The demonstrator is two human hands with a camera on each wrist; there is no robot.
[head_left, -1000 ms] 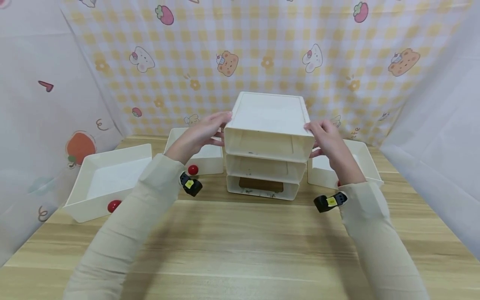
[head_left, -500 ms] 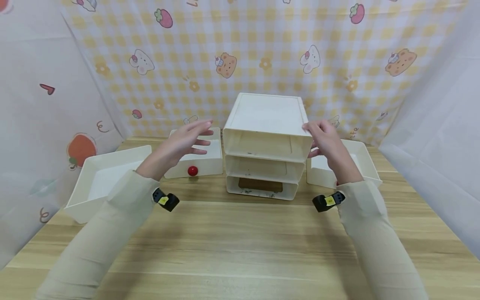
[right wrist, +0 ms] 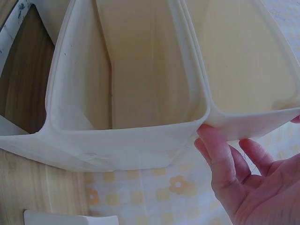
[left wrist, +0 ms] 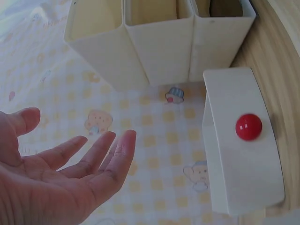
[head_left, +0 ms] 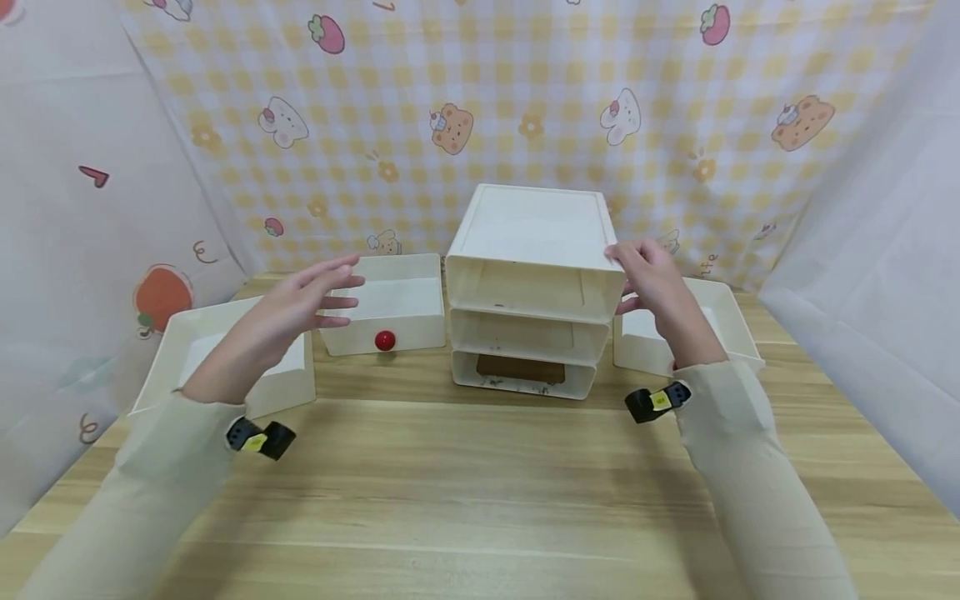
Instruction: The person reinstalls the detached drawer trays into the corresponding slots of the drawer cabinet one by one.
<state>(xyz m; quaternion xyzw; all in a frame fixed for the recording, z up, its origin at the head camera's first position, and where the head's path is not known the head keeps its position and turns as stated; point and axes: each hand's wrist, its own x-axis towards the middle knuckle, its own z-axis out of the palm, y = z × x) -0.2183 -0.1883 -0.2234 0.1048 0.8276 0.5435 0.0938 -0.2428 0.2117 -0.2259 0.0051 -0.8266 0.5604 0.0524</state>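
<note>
A white drawer cabinet (head_left: 536,225) stands mid-table, built of three stacked frames with open fronts. My right hand (head_left: 656,279) holds its top frame at the right front corner, thumb on top and fingers along the side. In the right wrist view, one fingertip of the right hand (right wrist: 255,183) touches the seam below the top frame (right wrist: 253,61). My left hand (head_left: 281,321) hovers with fingers spread and nothing in it, near the back-left drawer (head_left: 386,329) with a red knob (head_left: 385,340). The left wrist view shows the left hand (left wrist: 70,178) apart from that drawer (left wrist: 243,164).
Another white drawer (head_left: 285,392) lies at far left, partly behind the left forearm. A third drawer (head_left: 716,317) sits right of the cabinet, partly hidden by the right hand. Wooden tabletop (head_left: 465,483) extends in front; a checked curtain (head_left: 525,83) hangs behind.
My left hand has let go of the cabinet's upper left edge and moved left and nearer to me. My right hand stays at the right corner.
</note>
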